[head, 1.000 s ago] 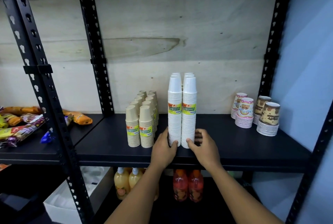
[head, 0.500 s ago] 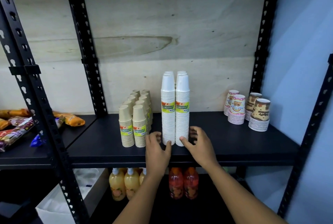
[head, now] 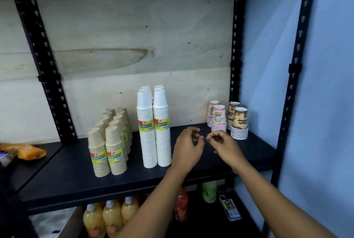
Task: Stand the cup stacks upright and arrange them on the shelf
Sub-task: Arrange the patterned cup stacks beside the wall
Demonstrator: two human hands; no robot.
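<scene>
Standing upright near the middle of the shelf point(head: 67, 180), the white stacks point(head: 153, 138) make two rows that touch side by side, with more stacks behind the front pair. Each front stack wears a yellow-green label. To their left, a little apart, the tan stacks point(head: 108, 151) also stand upright in two rows that go toward the back. At the right end of the shelf stand short pink stacks point(head: 218, 120) and, just beside them, brown stacks point(head: 239, 124), all mouth down.

Both hands are in the air above the shelf, between the white stacks and the pink ones. The left hand point(head: 188, 149) is close to the right side of the white stacks, its fingers loosely curled and holding nothing. The right hand point(head: 224, 145) is just beside it, a little apart, fingers also loosely curled with nothing in them.

Behind the shelf is a plywood panel point(head: 134, 26). On the lower level are yellow bottles point(head: 111, 218), a red bottle point(head: 181, 209) and a green bottle point(head: 209, 191). Snack packets point(head: 28, 152) lie on the next shelf at the left.
</scene>
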